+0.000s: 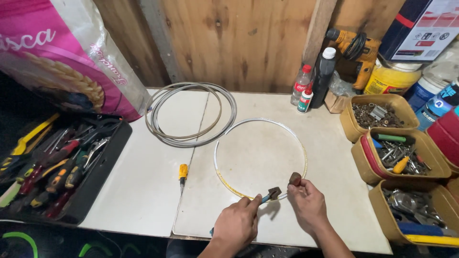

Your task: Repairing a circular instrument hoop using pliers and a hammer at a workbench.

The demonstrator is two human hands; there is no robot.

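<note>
Pinching a small brown piece (295, 178) against the thin metal hoop (217, 149) lying flat on the white tabletop (143, 191), the right hand (307, 202) steadies it — the left hand (236, 222), closed around a blue-handled tool (267, 196), meets the hoop's near edge, apparently mid-fitting.
</note>
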